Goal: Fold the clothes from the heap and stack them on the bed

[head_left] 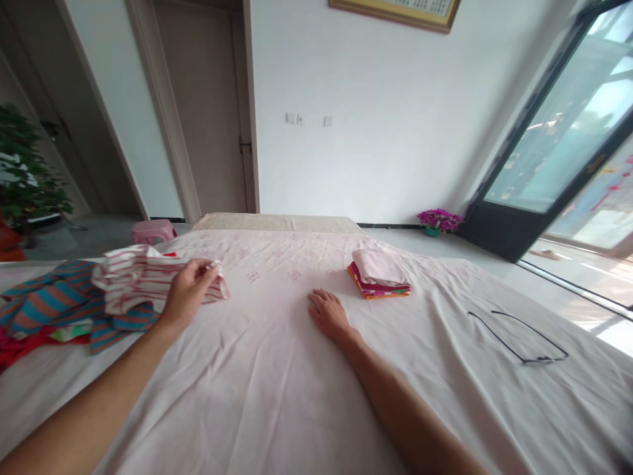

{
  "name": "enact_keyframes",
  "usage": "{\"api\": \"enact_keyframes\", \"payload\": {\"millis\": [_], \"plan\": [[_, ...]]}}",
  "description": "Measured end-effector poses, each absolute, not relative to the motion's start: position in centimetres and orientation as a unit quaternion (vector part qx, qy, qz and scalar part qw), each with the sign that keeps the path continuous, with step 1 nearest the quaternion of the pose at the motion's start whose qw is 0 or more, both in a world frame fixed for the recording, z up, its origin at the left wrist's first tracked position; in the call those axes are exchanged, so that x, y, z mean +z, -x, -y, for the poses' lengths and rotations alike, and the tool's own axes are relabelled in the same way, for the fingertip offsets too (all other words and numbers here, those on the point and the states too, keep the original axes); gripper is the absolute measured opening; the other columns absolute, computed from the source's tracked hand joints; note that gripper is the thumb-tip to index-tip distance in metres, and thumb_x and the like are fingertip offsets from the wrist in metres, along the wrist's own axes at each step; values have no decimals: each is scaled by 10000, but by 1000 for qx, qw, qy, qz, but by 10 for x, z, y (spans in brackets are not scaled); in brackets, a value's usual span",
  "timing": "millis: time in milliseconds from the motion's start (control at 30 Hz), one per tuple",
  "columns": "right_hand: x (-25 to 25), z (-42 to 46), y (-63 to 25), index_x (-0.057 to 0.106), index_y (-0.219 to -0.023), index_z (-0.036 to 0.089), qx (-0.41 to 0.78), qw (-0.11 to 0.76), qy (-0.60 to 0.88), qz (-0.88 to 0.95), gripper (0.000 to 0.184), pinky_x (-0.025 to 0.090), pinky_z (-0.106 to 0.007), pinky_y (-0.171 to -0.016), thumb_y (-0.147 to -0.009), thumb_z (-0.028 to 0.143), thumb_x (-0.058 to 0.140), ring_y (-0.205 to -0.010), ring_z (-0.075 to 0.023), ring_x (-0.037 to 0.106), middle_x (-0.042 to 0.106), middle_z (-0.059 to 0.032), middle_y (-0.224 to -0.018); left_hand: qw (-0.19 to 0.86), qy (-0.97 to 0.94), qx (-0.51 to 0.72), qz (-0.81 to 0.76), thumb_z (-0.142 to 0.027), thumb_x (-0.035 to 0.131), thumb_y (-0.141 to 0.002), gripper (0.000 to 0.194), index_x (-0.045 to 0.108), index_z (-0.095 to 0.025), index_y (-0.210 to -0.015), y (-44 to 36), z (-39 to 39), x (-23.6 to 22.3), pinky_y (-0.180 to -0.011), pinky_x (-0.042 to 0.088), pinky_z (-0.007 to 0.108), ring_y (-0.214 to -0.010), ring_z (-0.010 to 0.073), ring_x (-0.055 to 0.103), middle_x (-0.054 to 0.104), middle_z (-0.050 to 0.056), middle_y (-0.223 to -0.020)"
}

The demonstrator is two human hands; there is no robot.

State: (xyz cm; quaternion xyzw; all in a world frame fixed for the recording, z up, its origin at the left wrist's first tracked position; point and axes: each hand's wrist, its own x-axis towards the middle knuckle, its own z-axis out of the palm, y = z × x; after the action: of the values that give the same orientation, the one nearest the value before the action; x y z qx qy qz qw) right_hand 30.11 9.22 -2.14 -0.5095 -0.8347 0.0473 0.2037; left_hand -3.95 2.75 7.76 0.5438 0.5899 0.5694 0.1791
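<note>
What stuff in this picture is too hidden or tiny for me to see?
All in the head view:
Framed picture: top cut off by the upper edge; writing too small to read.
Red cloth: cut off by the left edge, partly covered by the blue-and-orange striped cloth.
Stacked lower cloths: mostly hidden under the pale folded cloth.
Red-and-white striped cloth: partly behind the left hand.
Palm: hidden by the back of the right hand.

The white cloth (136, 270) has red stripes, the blue cloth (54, 297) dull-orange ones.
</note>
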Motion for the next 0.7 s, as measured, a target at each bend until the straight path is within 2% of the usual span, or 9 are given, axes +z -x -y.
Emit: {"api": "enact_keyframes", "payload": {"millis": [100, 167, 233, 333, 467, 567, 700], "plan": [[-23, -97, -309, 614, -1228, 197, 109, 260, 489, 826, 347, 364, -323, -1027, -936, 272, 443, -1181, -206, 541, 617, -85, -1273, 343, -675, 443, -480, -437, 604, -824, 380, 579, -179, -1102, -26, 2, 78, -855, 502, 320, -954, 202, 640, 676, 61, -1015], [-23, -100, -313, 643, -1172, 197, 145, 295, 465, 822, 335, 418, -299, -950, -958, 284, 400, -1063, -195, 600, 673, -75, -1155, 342, -732, 371, -457, -379, 580, -846, 351, 591, -203, -1150, -50, 16, 72, -889, 493, 323, -995, 199, 639, 681, 64, -1054], [-22, -100, -315, 668, -1112, 205, 164, 313, 435, 828, 344, 435, -287, -900, -978, 317, 372, -992, -188, 619, 696, -60, -1078, 283, -765, 341, -467, -327, 533, -867, 303, 612, -217, -1138, -56, 18, 59, -934, 473, 336, -1051, 205, 623, 679, 65, -1099], [-19, -97, -313, 692, -1055, 207, 163, 307, 401, 847, 325, 429, -280, -877, -973, 334, 405, -957, -182, 617, 706, -49, -1037, 130, -774, 339, -519, -270, 477, -871, 266, 646, -218, -1070, -35, 1, 33, -996, 432, 372, -1100, 227, 596, 676, 71, -1116], [-11, -87, -308, 705, -1001, 199, 131, 295, 376, 869, 251, 408, -298, -872, -942, 311, 489, -909, -175, 603, 706, -53, -980, -54, -699, 310, -642, -291, 506, -848, 324, 625, -178, -1127, 15, -25, -3, -1015, 404, 379, -1138, 257, 573, 648, 115, -1187], [-5, -80, -306, 714, -972, 204, 106, 286, 359, 882, 228, 398, -306, -846, -935, 319, 520, -879, -173, 580, 691, -60, -949, -82, -644, 271, -711, -367, 478, -879, 379, 600, -168, -1178, 41, -31, -22, -968, 425, 357, -1116, 252, 586, 646, 125, -1195], [-1, -76, -303, 725, -932, 212, 77, 270, 347, 895, 195, 390, -300, -799, -897, 347, 589, -826, -170, 548, 667, -54, -883, -40, -641, 248, -726, -385, 452, -894, 294, 646, -209, -1030, 49, -28, -31, -876, 445, 284, -1022, 208, 627, 690, 82, -1093]]}}
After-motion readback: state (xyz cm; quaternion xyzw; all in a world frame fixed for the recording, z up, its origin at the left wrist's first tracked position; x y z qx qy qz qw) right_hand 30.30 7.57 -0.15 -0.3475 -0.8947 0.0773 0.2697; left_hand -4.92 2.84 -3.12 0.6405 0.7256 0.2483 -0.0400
